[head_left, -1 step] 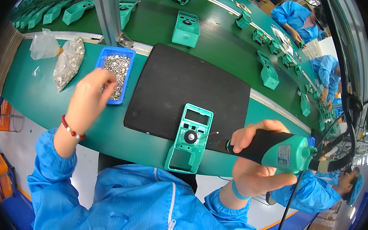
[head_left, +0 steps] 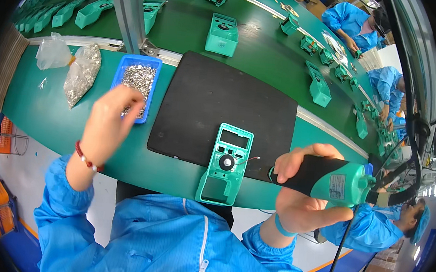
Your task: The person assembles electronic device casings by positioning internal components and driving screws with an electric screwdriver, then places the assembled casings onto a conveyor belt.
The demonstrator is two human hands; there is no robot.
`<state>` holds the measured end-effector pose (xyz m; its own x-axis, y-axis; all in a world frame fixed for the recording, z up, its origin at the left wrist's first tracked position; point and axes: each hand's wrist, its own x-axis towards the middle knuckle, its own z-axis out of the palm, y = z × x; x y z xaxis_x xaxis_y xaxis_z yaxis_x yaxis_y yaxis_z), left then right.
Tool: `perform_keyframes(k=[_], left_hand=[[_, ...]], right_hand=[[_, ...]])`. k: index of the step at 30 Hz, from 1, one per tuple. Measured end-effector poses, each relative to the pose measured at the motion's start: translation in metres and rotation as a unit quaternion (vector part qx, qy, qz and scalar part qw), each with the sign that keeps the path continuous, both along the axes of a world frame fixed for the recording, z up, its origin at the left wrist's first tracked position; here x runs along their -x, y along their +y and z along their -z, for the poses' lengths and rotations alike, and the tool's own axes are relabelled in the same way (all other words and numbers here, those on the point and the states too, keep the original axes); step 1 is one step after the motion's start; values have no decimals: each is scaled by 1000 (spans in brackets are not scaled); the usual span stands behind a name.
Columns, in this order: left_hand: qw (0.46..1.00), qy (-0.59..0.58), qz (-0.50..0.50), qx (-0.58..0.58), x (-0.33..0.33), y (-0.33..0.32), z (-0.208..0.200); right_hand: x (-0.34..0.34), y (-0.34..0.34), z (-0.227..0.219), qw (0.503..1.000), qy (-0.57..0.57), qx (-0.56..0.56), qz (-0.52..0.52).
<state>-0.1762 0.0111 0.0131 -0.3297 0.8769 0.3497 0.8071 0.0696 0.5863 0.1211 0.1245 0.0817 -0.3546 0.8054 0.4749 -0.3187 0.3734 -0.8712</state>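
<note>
My left hand [head_left: 109, 121] pinches into the blue screw tray [head_left: 152, 86], grasp unclear — my right hand [head_left: 301, 195] grips the electric screwdriver [head_left: 328, 181]; the green housing [head_left: 225, 163] awaits screws.

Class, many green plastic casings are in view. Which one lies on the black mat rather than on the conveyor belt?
The flat green plastic casing at the black rubber mat's near edge, beside the right hand; the others sit on the green belt beyond.
</note>
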Motion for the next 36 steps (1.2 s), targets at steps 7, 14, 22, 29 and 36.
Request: perform_keyframes(k=[7,14,22,29,36], left_hand=[[979,-114,150,-80,-96,-8,5],[959,-216,174,-66,-140,0,28],[958,-209,185,-59,-137,4,28],[946,-273,161,-60,-142,2,29],[933,-308,165,-88,-145,1,30]], right_hand=[[12,-3,-3,993,66,39,-84],[21,-19,-6,989,37,72,-124],[28,-23,-3,986,42,64,-151],[25,-28,-7,982,54,117,-135],[23,-29,-7,980,55,122,-145]])
